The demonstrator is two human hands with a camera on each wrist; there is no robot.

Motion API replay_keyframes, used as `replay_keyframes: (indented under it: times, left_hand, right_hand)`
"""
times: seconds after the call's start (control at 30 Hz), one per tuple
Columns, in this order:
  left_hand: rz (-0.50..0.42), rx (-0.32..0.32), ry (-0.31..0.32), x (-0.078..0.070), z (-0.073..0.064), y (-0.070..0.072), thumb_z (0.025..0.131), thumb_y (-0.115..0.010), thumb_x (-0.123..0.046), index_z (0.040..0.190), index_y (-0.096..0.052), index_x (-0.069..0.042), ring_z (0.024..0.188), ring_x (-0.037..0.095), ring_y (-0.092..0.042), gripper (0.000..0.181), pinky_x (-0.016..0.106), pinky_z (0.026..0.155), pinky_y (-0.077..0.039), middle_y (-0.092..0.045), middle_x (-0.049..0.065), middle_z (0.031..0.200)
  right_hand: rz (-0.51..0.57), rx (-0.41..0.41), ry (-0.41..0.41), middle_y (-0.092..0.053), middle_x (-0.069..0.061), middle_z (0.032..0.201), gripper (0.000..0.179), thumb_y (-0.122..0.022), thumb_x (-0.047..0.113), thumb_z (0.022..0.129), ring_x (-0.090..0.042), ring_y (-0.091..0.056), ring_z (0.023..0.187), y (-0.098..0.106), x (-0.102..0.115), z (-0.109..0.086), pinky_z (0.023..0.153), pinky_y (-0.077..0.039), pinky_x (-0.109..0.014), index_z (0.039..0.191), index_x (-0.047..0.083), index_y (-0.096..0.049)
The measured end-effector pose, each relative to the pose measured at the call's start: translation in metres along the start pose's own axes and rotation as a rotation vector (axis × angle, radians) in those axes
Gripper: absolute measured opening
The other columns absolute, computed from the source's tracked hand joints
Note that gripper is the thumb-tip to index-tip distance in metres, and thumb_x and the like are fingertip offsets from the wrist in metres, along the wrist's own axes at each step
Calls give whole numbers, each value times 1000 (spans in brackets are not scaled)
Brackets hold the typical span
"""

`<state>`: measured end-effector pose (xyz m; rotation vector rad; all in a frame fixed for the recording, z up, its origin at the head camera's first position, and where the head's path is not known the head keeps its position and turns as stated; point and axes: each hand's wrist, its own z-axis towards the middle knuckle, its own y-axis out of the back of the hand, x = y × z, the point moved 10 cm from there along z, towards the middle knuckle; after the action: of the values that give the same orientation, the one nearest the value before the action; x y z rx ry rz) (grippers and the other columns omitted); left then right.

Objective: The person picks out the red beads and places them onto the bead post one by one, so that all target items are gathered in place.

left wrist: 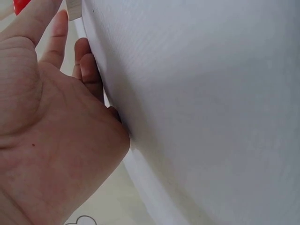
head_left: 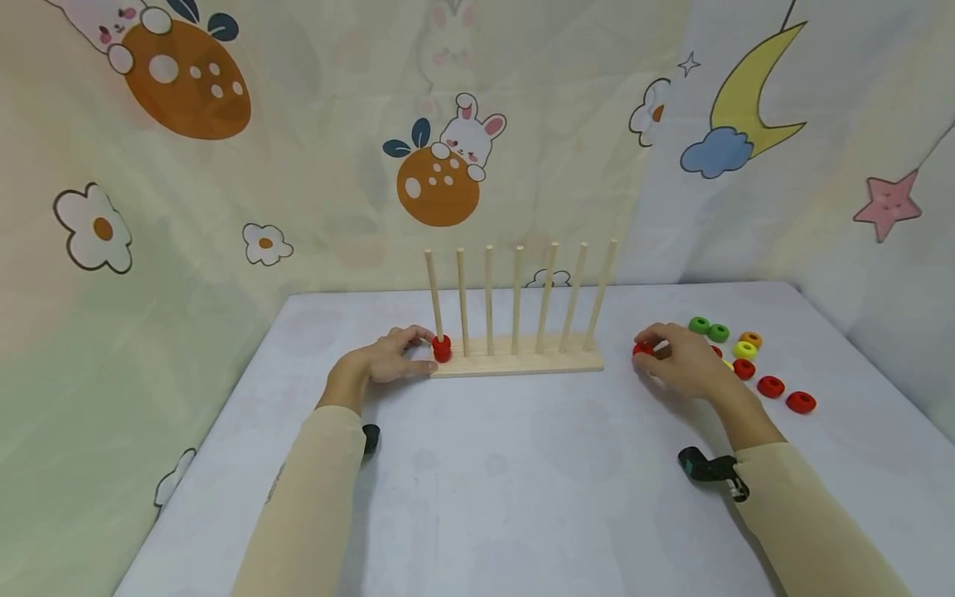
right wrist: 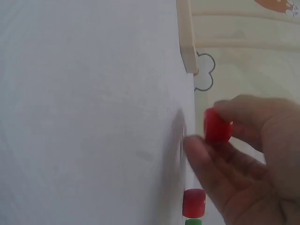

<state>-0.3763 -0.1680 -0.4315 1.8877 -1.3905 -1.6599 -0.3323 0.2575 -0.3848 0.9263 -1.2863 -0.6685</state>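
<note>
A wooden peg stand point(head_left: 515, 363) with a row of upright pegs is at the far middle of the table. Red beads point(head_left: 442, 350) sit stacked on its leftmost peg. My left hand point(head_left: 388, 356) holds the stand's left end, thumb at the front corner and a finger behind, close to those beads. In the left wrist view only a corner of the stand point(left wrist: 74, 9) shows by the fingertips. To the right of the stand, my right hand point(head_left: 682, 363) pinches a red bead point(right wrist: 218, 126) between thumb and fingers, raised above the table.
Loose beads lie right of my right hand: several red beads point(head_left: 771, 386), green beads point(head_left: 719, 333), a yellow bead point(head_left: 744, 350) and an orange bead point(head_left: 751, 339). My right hand partly covers others. A patterned cloth point(head_left: 328, 166) hangs behind the white table point(head_left: 492, 497).
</note>
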Motion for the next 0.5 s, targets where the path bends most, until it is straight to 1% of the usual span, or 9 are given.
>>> replay_keyframes:
  times: [0.07,0.13,0.23,0.37,0.43,0.5]
  left_hand:
    - [-6,2,-1,-2,1,-2,94,-71,-46,143,-44,-27,144,38,-31,59,65,115,-28,-36,14,154]
    - [-5,3,-4,-4,2,-3,94,-70,-46,143,-44,-27,144,38,-31,59,65,115,-28,-36,15,153]
    - [-2,8,-4,-4,3,-4,94,-71,-46,143,-44,-27,143,37,-32,59,64,115,-29,-37,14,153]
    - [16,5,-9,-4,3,-3,95,-70,-46,143,-44,-28,143,36,-32,58,63,115,-29,-37,13,152]
    - [26,4,-12,-3,3,-2,95,-69,-45,143,-44,-28,143,37,-32,57,64,115,-29,-38,13,152]
    - [30,5,-9,-2,3,-2,95,-69,-45,143,-44,-29,143,37,-32,57,64,114,-29,-37,13,152]
  right_hand:
    - [9,-11,2,-63,-17,121,32,-68,23,98,-36,-65,108,5,2,-2,85,-58,-48,125,6,-63]
    - [14,-29,22,-62,-18,122,32,-67,23,99,-35,-65,107,11,5,-3,84,-58,-45,124,4,-62]
    - [23,-66,51,-60,-16,125,32,-66,21,99,-33,-65,103,20,10,-5,79,-56,-37,126,4,-60]
    - [46,-143,114,-61,-13,128,29,-62,17,100,-28,-63,96,29,21,-6,72,-52,-29,128,7,-60]
    - [55,-179,160,-62,-13,127,26,-61,15,101,-27,-62,93,32,28,-7,71,-50,-28,125,7,-63]
    - [60,-204,186,-63,-12,124,22,-60,15,102,-27,-61,92,32,33,-7,71,-50,-27,122,8,-65]
